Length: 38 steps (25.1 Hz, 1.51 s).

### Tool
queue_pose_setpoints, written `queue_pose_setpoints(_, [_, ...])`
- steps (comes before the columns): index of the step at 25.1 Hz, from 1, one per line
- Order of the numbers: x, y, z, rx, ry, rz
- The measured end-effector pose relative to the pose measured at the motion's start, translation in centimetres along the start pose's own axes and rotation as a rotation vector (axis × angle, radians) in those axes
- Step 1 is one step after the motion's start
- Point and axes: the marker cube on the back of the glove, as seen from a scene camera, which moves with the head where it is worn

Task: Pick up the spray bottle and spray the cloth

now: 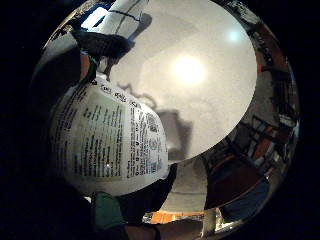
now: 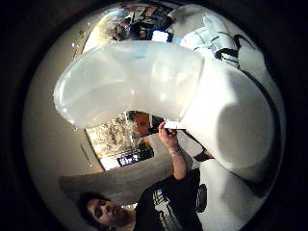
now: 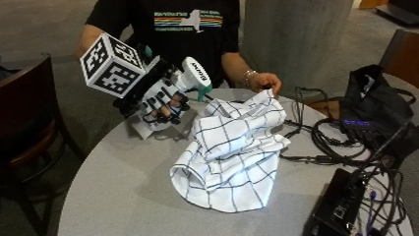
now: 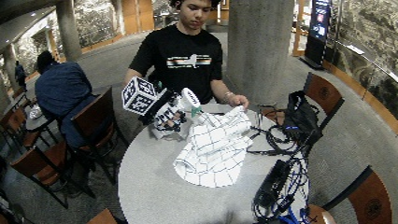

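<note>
**Bottle raised beside the cloth**

The white checked cloth (image 3: pixel 230 152) lies heaped on your round grey worktop (image 3: pixel 124 196). Just beside its far end, your gloved right hand (image 3: pixel 160 101) has its fingers (image 3: pixel 171 109) wrapped round the spray bottle (image 3: pixel 194 74), held above the worktop. Your bare left hand (image 3: pixel 265 82) lifts the cloth's far corner.

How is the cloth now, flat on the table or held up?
Held up in part. The bare hand lifts one corner of the cloth, so it stands bunched; its lower edge lies on the table.
</note>
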Motion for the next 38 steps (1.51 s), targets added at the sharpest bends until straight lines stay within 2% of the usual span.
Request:
queue_pose_setpoints(31, [-0.4,0.8,0.1,-0.009,0.003,-0.033])
queue_pose_setpoints(34, [-1.1,1.4,0.1,0.014,-0.049,-0.079])
queue_pose_setpoints(38, [-3.1,2.9,0.4,0.082,-0.195,-0.223])
